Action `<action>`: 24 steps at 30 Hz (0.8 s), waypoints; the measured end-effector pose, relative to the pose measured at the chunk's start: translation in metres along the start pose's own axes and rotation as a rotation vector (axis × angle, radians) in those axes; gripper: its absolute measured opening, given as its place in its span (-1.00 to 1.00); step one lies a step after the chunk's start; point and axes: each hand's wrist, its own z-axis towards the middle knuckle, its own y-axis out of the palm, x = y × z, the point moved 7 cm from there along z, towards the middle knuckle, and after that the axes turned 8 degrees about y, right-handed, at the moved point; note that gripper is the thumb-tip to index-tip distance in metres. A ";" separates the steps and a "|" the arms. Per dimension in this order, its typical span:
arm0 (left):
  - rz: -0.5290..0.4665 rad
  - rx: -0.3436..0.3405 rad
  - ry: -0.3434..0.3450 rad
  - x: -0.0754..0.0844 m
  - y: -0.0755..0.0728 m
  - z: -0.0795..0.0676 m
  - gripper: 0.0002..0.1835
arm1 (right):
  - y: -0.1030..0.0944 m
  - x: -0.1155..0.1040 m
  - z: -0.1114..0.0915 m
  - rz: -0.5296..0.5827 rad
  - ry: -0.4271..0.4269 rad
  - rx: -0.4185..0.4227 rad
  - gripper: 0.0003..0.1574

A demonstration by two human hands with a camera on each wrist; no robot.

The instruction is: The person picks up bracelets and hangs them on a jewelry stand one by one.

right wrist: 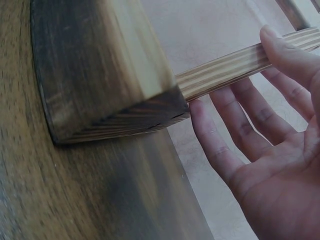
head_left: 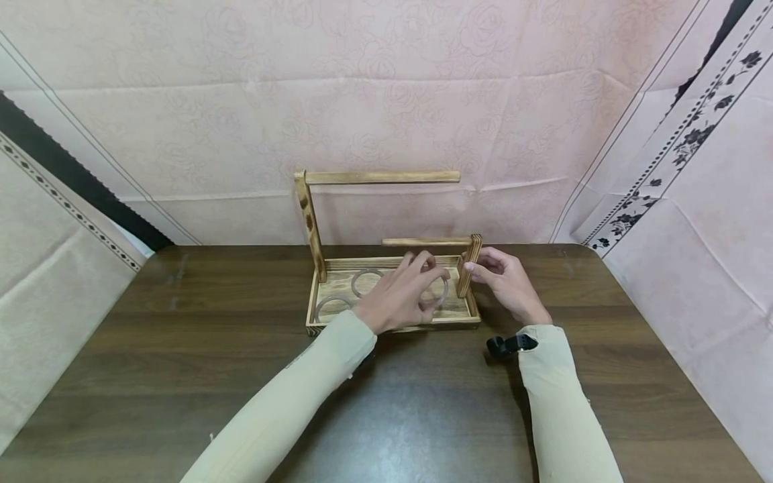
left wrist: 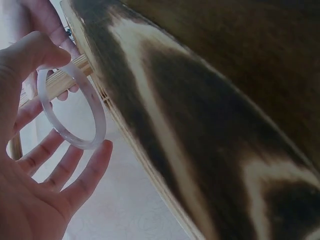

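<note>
A pale, translucent bangle [left wrist: 100,122] is held between the thumb and fingers of my left hand [head_left: 395,295], over the wooden tray stand [head_left: 386,329]. In the left wrist view the bangle stands on edge, thumb at its top and fingertips along its lower rim. My right hand [head_left: 510,285] is at the stand's right side, its thumb and fingers gripping the shorter upright post [right wrist: 225,75]. Inside the tray, a back bangle [head_left: 353,286] and a front bangle [head_left: 317,310] lie towards the left, the front one partly covered by my left arm.
A taller post [head_left: 311,228] at the stand's left carries a long horizontal bar [head_left: 380,178]. The right post carries a shorter, lower bar [head_left: 423,241]. The stand is on a dark wooden table [head_left: 211,349], near its back edge, before a patterned cloth [head_left: 374,121].
</note>
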 end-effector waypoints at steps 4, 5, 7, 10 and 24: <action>-0.004 0.016 0.002 0.002 -0.002 -0.003 -0.35 | 0.000 0.000 0.000 -0.005 -0.003 0.002 -0.53; -0.004 0.021 0.002 0.002 -0.002 -0.004 -0.36 | 0.000 -0.001 -0.001 -0.005 -0.004 0.002 -0.53; 0.003 0.039 0.007 0.002 -0.003 -0.006 -0.36 | 0.000 0.000 0.000 -0.006 -0.006 0.001 -0.52; 0.011 0.071 0.019 0.003 -0.004 -0.008 -0.39 | 0.000 0.000 0.000 -0.005 -0.008 0.004 -0.52; 0.035 0.162 0.038 0.005 -0.010 -0.020 -0.46 | -0.001 0.001 0.000 -0.011 -0.005 0.020 -0.52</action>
